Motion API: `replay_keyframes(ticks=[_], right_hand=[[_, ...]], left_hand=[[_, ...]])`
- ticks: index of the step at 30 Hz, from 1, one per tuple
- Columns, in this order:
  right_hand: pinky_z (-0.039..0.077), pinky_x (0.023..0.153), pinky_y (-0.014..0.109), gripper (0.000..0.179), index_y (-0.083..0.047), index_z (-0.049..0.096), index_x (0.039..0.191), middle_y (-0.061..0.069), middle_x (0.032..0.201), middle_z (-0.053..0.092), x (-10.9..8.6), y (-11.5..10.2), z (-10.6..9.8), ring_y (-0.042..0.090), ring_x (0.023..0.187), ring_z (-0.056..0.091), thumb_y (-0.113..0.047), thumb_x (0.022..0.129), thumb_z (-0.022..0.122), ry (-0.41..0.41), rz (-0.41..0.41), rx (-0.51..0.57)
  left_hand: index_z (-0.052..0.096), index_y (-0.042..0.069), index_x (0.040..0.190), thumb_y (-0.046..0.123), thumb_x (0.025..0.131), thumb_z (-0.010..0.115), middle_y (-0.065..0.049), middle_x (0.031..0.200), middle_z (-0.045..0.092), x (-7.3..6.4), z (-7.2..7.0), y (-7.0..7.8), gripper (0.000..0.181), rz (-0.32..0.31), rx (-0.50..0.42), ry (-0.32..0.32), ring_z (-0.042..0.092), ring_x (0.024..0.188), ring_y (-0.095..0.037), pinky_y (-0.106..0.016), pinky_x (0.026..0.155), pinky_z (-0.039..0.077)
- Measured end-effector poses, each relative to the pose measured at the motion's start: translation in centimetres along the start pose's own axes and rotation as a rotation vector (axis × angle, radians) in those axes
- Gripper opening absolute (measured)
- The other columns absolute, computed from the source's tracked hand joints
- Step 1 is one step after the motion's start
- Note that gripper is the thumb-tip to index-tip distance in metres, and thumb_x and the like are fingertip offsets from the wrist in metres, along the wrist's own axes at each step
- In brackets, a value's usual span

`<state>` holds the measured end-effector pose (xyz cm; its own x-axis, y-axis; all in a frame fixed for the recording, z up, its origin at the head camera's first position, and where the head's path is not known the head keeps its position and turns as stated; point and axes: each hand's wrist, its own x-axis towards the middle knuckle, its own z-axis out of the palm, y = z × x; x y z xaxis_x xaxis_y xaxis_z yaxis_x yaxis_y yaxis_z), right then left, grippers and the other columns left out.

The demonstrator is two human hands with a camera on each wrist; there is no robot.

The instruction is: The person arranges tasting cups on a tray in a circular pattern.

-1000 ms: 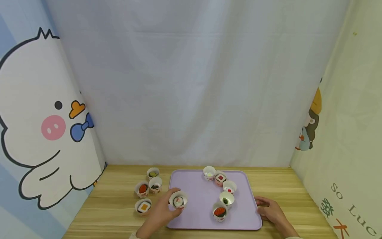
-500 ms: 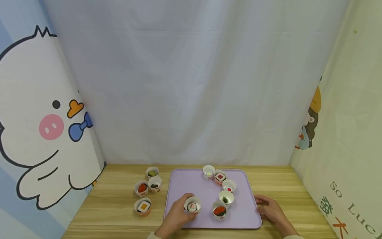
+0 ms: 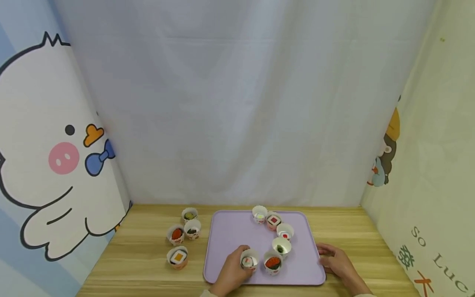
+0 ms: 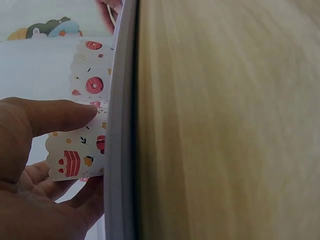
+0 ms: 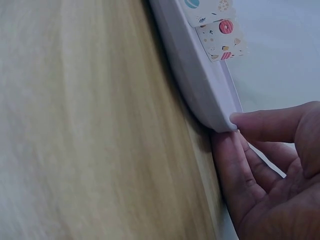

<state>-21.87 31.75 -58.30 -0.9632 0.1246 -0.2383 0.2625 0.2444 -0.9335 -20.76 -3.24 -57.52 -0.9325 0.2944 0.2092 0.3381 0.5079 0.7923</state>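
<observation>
My left hand [image 3: 233,271] grips a white printed paper cup [image 3: 249,260] with a small sushi roll inside, low over the front middle of the lilac tray [image 3: 226,231]. In the left wrist view the tray rim [image 4: 120,150] hides the base of the held cup [image 4: 75,155]. Just right of it stands a cup with red-topped sushi [image 3: 273,264]; I cannot tell if they touch. My right hand [image 3: 338,262] pinches the tray's right edge; in the right wrist view the thumb is on the rim [image 5: 210,95], fingers underneath.
Behind the red-topped sushi, several more cups run back along the tray, among them one with green filling [image 3: 282,246] and one with square sushi [image 3: 273,221]. Left of the tray, several filled cups, including one with orange-centred sushi [image 3: 178,258], stand on the wooden table [image 3: 141,264].
My left hand has carried its cup rightward from the tray's left edge and down beside the red-topped sushi's cup. The right hand stays at the tray edge.
</observation>
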Motion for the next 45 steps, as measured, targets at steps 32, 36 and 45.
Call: replay_keyframes(ticks=[32, 36, 45], right_hand=[[0.059, 0.069, 0.037, 0.06, 0.01, 0.052, 0.134, 0.017, 0.112, 0.063, -0.1, -0.3, 0.3, 0.019, 0.084, 0.065, 0.012, 0.075, 0.063, 0.026, 0.011, -0.014], [0.059, 0.07, 0.037, 0.06, 0.01, 0.052, 0.134, 0.018, 0.112, 0.063, -0.2, -0.3, 0.2, 0.019, 0.085, 0.065, 0.012, 0.075, 0.063, 0.021, 0.007, -0.011], [0.059, 0.07, 0.037, 0.06, 0.011, 0.051, 0.134, 0.018, 0.112, 0.063, -0.3, -0.6, 0.3, 0.019, 0.085, 0.065, 0.012, 0.074, 0.062, 0.018, 0.008, -0.015]], left_hand=[[0.042, 0.004, 0.142, 0.014, 0.071, 0.082, -0.018, 0.143, 0.047, -0.6, -0.8, 2.0, 0.082, -0.075, 0.003, -0.041, 0.048, 0.131, -0.036, -0.056, 0.106, 0.041], [0.042, 0.004, 0.142, 0.014, 0.071, 0.083, -0.018, 0.144, 0.046, -0.7, -1.8, 2.5, 0.083, -0.047, 0.005, -0.013, 0.046, 0.133, -0.038, -0.057, 0.108, 0.039], [0.041, 0.006, 0.143, 0.009, 0.074, 0.079, -0.02, 0.144, 0.045, -1.0, -4.8, 3.2, 0.079, -0.01, -0.032, 0.011, 0.049, 0.126, -0.044, -0.053, 0.097, 0.05]])
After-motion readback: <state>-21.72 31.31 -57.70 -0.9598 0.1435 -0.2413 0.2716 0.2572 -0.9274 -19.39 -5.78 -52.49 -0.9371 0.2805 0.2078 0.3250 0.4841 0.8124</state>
